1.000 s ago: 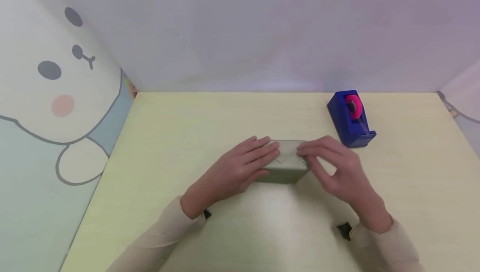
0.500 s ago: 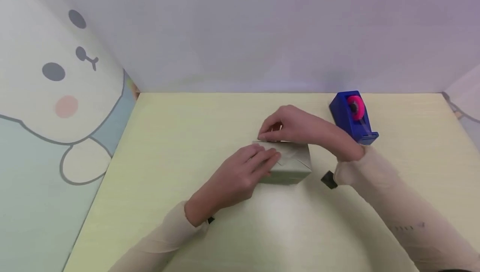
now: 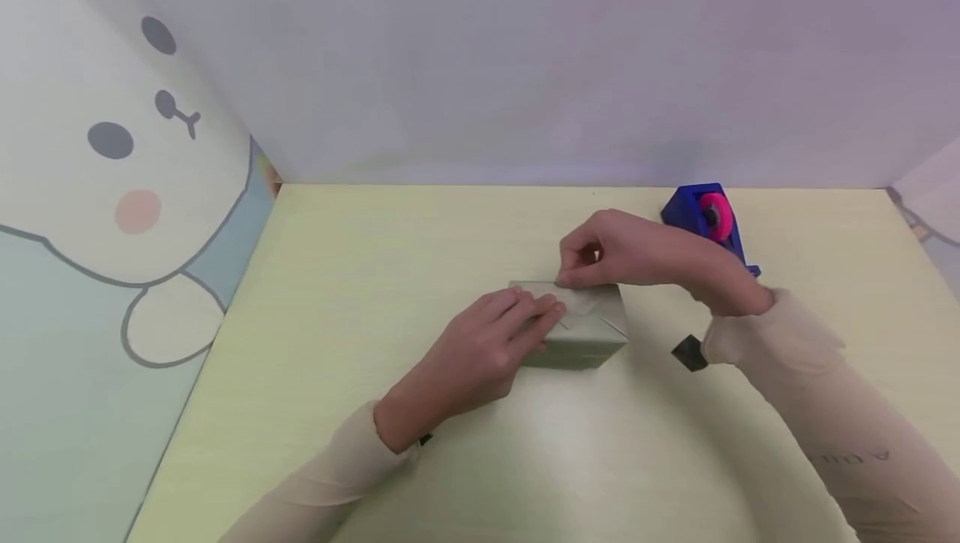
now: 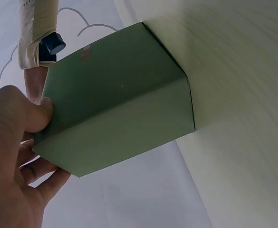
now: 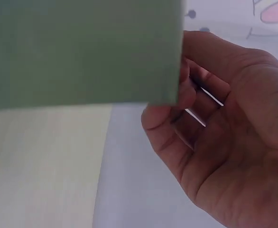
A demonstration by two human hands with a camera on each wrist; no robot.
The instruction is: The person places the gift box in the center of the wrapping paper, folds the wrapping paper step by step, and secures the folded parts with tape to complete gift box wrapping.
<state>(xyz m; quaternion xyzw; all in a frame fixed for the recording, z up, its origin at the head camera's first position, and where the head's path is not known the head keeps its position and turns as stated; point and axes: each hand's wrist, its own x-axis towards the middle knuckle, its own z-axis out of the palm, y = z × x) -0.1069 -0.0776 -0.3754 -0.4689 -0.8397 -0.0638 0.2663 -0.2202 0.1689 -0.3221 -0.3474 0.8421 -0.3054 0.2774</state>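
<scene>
A small green paper box (image 3: 581,351) stands on the table, with folded flaps and creases on its paler top. My left hand (image 3: 476,351) holds its left end, fingers lying over the top. In the left wrist view the thumb presses one green face of the box (image 4: 115,90), which bears a bit of pinkish tape (image 4: 85,53). At the far top edge, my right hand (image 3: 626,250) pinches with thumb and curled fingers. The right wrist view shows those fingertips right at the edge of the box (image 5: 82,57); the box partly hides them.
Behind my right hand stands a blue tape dispenser (image 3: 684,208) with a pink roll (image 3: 720,216), partly covered by the forearm. A plain pale wall (image 3: 450,68) rises at the table's (image 3: 360,243) back edge. On the left is a panel with a cartoon animal (image 3: 75,210).
My right hand has gone from the top's right side to its far edge, then slid rightward along that edge. The left hand stays on the box, its fingers drawn in slightly.
</scene>
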